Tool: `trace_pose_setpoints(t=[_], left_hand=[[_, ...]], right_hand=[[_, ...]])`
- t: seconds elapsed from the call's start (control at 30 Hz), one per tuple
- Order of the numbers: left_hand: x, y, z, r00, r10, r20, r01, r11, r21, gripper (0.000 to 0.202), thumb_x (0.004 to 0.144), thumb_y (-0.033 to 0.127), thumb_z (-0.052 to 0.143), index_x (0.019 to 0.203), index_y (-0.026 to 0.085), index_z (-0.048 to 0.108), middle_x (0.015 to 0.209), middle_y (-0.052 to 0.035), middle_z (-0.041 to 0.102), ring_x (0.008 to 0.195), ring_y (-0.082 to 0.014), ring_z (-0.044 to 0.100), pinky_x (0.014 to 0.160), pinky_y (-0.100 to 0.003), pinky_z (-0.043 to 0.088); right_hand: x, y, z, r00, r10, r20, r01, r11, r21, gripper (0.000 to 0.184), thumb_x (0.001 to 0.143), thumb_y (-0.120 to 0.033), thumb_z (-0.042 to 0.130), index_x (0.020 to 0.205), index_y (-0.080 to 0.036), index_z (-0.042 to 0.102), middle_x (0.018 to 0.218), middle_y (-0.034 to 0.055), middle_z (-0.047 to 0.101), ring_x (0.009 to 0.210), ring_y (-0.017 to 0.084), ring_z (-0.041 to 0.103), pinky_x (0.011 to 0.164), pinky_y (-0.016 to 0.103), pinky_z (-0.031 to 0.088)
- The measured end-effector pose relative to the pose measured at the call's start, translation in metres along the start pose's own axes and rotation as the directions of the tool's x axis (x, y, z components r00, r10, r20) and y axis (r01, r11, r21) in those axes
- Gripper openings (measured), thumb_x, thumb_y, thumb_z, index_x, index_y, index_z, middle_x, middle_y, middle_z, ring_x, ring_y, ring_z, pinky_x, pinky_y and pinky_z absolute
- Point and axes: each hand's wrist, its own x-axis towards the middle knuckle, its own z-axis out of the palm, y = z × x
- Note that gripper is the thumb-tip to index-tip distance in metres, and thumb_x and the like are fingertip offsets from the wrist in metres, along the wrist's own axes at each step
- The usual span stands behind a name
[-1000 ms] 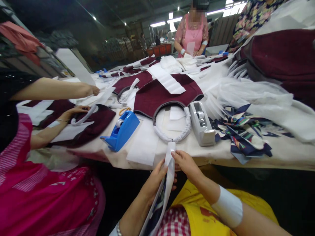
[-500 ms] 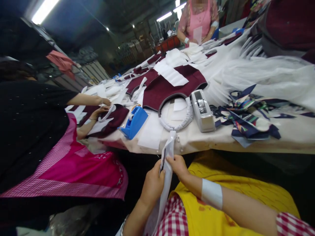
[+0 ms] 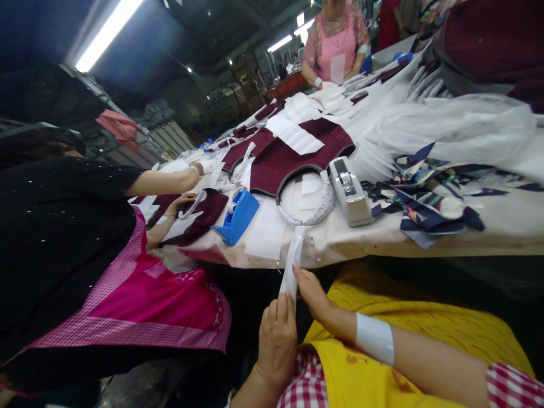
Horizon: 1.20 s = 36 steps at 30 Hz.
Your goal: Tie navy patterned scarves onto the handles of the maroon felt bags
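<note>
A maroon bag piece [image 3: 289,158] with dark piping lies on the table, and its round handle [image 3: 312,214] is wrapped in white. From the front of that ring a white strip [image 3: 293,255] runs down past the table edge towards my lap. My left hand [image 3: 278,334] is closed on the strip's lower part, back of the hand up. Higher up on its right side, my right hand [image 3: 313,292] pinches the strip with the thumb on top; its other fingers are partly hidden.
A blue tape dispenser [image 3: 240,218] stands left of the ring, a grey tape dispenser [image 3: 351,190] right of it. Patterned scarves [image 3: 433,198] and white wrapping [image 3: 454,124] lie to the right. A co-worker in black [image 3: 72,226] works at my left; another in a pink apron [image 3: 336,48] stands across.
My left hand has turned over and moved down along the strip, which is now folded narrow and smooth. The dark line seen on it is gone from view. My right hand stays close by.
</note>
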Motion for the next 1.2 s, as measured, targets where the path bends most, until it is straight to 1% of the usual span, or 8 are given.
trace_pose_setpoints(t=[0.17, 0.3, 0.43, 0.63, 0.77, 0.83, 0.9, 1.2], left_hand=[[0.011, -0.027, -0.001, 0.982, -0.022, 0.188, 0.126, 0.817, -0.563, 0.032, 0.076, 0.012, 0.050, 0.106, 0.012, 0.060, 0.098, -0.0108, 0.062, 0.088, -0.0219, 0.058, 0.080, -0.037, 0.052], [0.043, -0.057, 0.013, 0.796, -0.334, 0.505, 0.558, 0.082, -0.826, 0.028, 0.075, 0.033, 0.058, 0.098, 0.017, 0.061, 0.095, -0.0071, 0.061, 0.083, -0.0159, 0.058, 0.074, -0.027, 0.048], [0.058, -0.044, 0.040, 0.639, 0.122, 0.760, 0.660, -0.596, -0.459, 0.045, 0.071, 0.040, 0.063, 0.104, 0.011, 0.056, 0.083, -0.0084, 0.064, 0.071, -0.0167, 0.060, 0.066, -0.028, 0.048], [0.052, -0.015, 0.046, 0.634, 0.347, 0.691, 0.651, -0.722, -0.235, 0.039, 0.074, 0.038, 0.061, 0.103, 0.013, 0.053, 0.084, -0.0105, 0.067, 0.070, -0.0197, 0.064, 0.063, -0.032, 0.052], [0.053, -0.021, 0.043, 0.533, 0.355, 0.768, 0.694, -0.702, -0.158, 0.040, 0.071, 0.034, 0.065, 0.103, 0.014, 0.052, 0.084, -0.0092, 0.067, 0.071, -0.0179, 0.065, 0.065, -0.028, 0.054], [0.053, -0.025, 0.045, 0.519, 0.352, 0.779, 0.705, -0.692, -0.156, 0.035, 0.071, 0.034, 0.065, 0.098, 0.014, 0.054, 0.081, -0.0082, 0.067, 0.067, -0.0156, 0.064, 0.062, -0.026, 0.054], [0.051, -0.026, 0.049, 0.541, 0.350, 0.765, 0.692, -0.702, -0.168, 0.030, 0.071, 0.033, 0.065, 0.092, 0.014, 0.055, 0.080, -0.0072, 0.067, 0.066, -0.0130, 0.063, 0.060, -0.022, 0.053], [0.052, -0.017, 0.062, 0.553, 0.337, 0.762, 0.667, -0.727, -0.162, 0.024, 0.070, 0.029, 0.066, 0.084, 0.011, 0.056, 0.074, -0.0050, 0.065, 0.058, -0.0088, 0.058, 0.053, -0.019, 0.050]], right_hand=[[0.000, 0.001, 0.002, 1.000, 0.007, -0.012, -0.006, 0.997, 0.074, 0.033, 0.063, -0.046, 0.058, 0.066, -0.014, 0.054, 0.065, 0.0041, 0.054, 0.062, 0.016, 0.048, 0.054, 0.025, 0.039], [-0.006, -0.003, -0.001, 0.996, 0.035, 0.084, -0.046, 0.990, 0.131, 0.041, 0.070, -0.051, 0.046, 0.079, -0.012, 0.055, 0.068, 0.0039, 0.056, 0.059, 0.015, 0.049, 0.053, 0.025, 0.042], [-0.007, -0.008, -0.005, 0.993, 0.054, 0.107, -0.055, 0.998, 0.007, 0.035, 0.075, -0.045, 0.045, 0.076, -0.013, 0.057, 0.064, 0.0035, 0.056, 0.055, 0.013, 0.049, 0.050, 0.022, 0.039], [-0.014, -0.018, -0.041, 0.979, 0.129, 0.157, -0.067, 0.935, -0.349, 0.031, 0.075, -0.036, 0.053, 0.054, -0.014, 0.056, 0.045, 0.0016, 0.051, 0.041, 0.012, 0.045, 0.043, 0.021, 0.034], [-0.014, -0.067, -0.106, 0.998, -0.049, -0.031, 0.026, 0.858, -0.512, 0.026, 0.078, -0.041, 0.053, 0.077, -0.017, 0.062, 0.074, 0.0041, 0.062, 0.067, 0.016, 0.055, 0.063, 0.025, 0.041], [-0.003, -0.100, -0.143, 0.825, -0.431, -0.366, 0.120, 0.765, -0.632, 0.029, 0.078, -0.041, 0.052, 0.090, -0.017, 0.062, 0.093, 0.0067, 0.062, 0.088, 0.019, 0.055, 0.076, 0.027, 0.041], [0.014, -0.128, -0.171, 0.668, -0.515, -0.538, 0.076, 0.766, -0.638, 0.030, 0.076, -0.038, 0.052, 0.091, -0.015, 0.063, 0.104, 0.0095, 0.059, 0.100, 0.021, 0.050, 0.078, 0.027, 0.040], [0.079, -0.149, -0.181, 0.802, -0.231, -0.551, -0.132, 0.831, -0.540, 0.026, 0.075, -0.030, 0.058, 0.056, -0.013, 0.060, 0.049, -0.0018, 0.051, 0.051, 0.012, 0.049, 0.052, 0.024, 0.035]])
